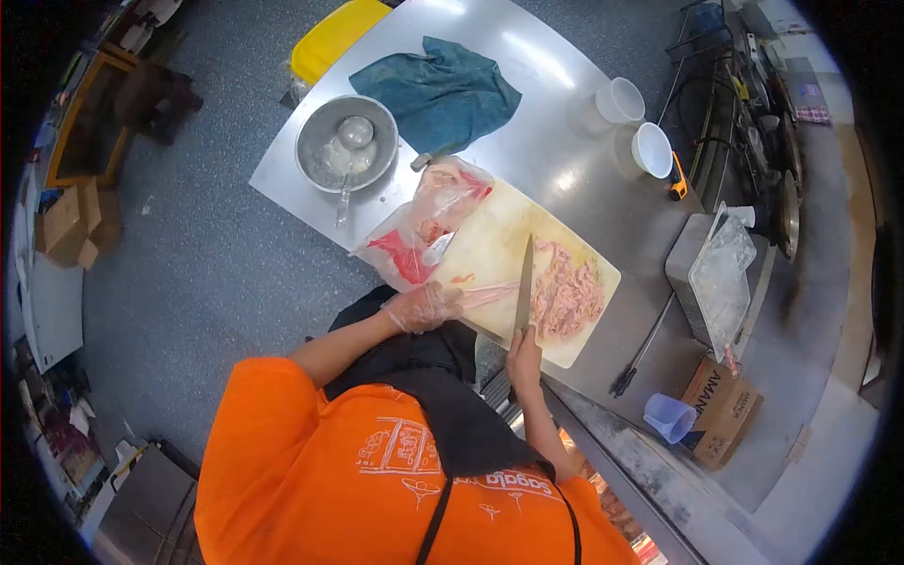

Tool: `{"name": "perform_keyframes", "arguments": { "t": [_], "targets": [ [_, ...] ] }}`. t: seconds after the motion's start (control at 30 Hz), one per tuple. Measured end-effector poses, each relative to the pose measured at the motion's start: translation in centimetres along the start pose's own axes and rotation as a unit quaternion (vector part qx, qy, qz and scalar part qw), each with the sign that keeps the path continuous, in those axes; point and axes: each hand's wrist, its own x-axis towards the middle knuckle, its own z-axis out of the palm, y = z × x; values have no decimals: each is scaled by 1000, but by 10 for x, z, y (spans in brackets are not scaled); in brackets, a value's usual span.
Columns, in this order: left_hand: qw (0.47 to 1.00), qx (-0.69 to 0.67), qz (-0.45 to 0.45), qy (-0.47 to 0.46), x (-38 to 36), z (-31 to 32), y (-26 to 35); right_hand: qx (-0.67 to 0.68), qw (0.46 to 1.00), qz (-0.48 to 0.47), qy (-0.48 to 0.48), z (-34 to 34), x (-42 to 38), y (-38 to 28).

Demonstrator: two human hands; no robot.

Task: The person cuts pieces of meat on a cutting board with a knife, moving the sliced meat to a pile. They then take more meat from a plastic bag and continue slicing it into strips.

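Observation:
My left hand [424, 308], in a clear plastic glove, is closed on one end of a pale pink strip of raw meat [490, 295] at the near edge of the cutting board [490, 218]. My right hand [524, 358] grips the handle of a long-bladed knife [525, 282]. Its blade points away from me across the board, at the right end of the strip. To the right of the blade lies a heap of thinly cut raw meat [568, 294]. A clear plastic bag [414, 240] with red print and meat inside rests on the board's left side.
Left of the board stands a metal pot [311, 155] with a ladle [356, 133]. Beyond lies a green cloth [438, 94]. Two white tubs [652, 151] sit at the far right. A metal container [692, 259], a cardboard box [730, 424] and a plastic jug [670, 416] stand at right.

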Motion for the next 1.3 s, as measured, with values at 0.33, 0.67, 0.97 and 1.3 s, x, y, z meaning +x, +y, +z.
{"name": "perform_keyframes", "arguments": {
  "t": [0.33, 0.67, 0.97, 1.3],
  "targets": [
    [999, -26, -33, -18, -10, 26, -4, -25, 998, -59, 4, 19, 112, -98],
    [996, -15, 1, 88, -11, 41, -6, -76, 989, 19, -126, 42, -28, -20],
    [985, 166, -52, -6, 6, -12, 14, -33, 994, -107, 1, 41, 69, -106],
    [945, -23, -296, -136, 54, 2, 12, 69, 997, 23, -5, 15, -43, 9]
  ]
}}
